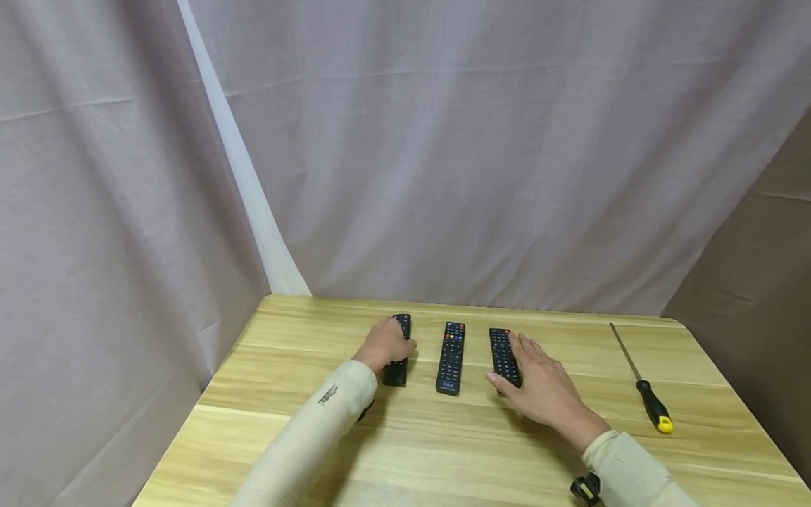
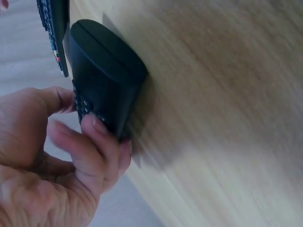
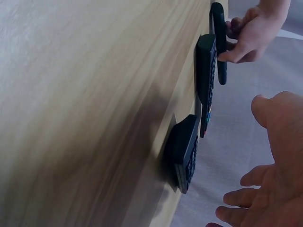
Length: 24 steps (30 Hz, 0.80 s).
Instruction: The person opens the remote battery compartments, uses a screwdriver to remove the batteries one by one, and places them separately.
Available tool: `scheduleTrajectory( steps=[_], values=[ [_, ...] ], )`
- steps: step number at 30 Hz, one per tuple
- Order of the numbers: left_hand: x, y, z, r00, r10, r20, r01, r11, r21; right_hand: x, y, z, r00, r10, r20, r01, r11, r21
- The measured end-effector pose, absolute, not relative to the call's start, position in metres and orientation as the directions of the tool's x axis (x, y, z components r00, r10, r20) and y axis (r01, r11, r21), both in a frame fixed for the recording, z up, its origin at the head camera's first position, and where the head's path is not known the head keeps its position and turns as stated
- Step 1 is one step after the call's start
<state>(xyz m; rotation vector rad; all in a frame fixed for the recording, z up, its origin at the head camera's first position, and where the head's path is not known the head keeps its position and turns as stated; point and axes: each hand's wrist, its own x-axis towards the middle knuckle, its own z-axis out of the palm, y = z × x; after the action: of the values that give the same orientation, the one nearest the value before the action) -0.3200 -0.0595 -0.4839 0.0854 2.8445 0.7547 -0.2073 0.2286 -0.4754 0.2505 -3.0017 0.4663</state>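
- The person's right hand (image 1: 545, 387) holds nothing, fingers loosely spread just beside the right-hand black remote control (image 1: 503, 355) on the wooden table (image 1: 456, 458); lowering carelessly could skew that remote control.
- The long-shafted screwdriver (image 1: 650, 403) lies farther right; a wide rightward sweep might roll it.
- The middle remote control (image 1: 450, 358) lies between both hands; sideways drift by either could knock it.
- The left hand (image 1: 388, 343) pinches the left-hand black remote control (image 1: 396, 374) by its sides; a loose hold could let it slip.
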Motion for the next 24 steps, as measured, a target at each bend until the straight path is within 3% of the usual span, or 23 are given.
scheduleTrajectory(
  steps=[13,24],
  values=[
    [-0.322,-0.062,-0.476,-0.979,0.108,-0.171,-0.004,0.834,0.552,-0.207,0.226,-0.48,-0.977,-0.151,0.149,-0.191,0.932,-0.307],
    [-0.317,-0.078,-0.473,-0.986,0.138,-0.098,0.029,0.71,0.704,-0.207,0.221,-0.479,-0.975,-0.16,0.153,-0.202,0.926,-0.319]
  ],
)
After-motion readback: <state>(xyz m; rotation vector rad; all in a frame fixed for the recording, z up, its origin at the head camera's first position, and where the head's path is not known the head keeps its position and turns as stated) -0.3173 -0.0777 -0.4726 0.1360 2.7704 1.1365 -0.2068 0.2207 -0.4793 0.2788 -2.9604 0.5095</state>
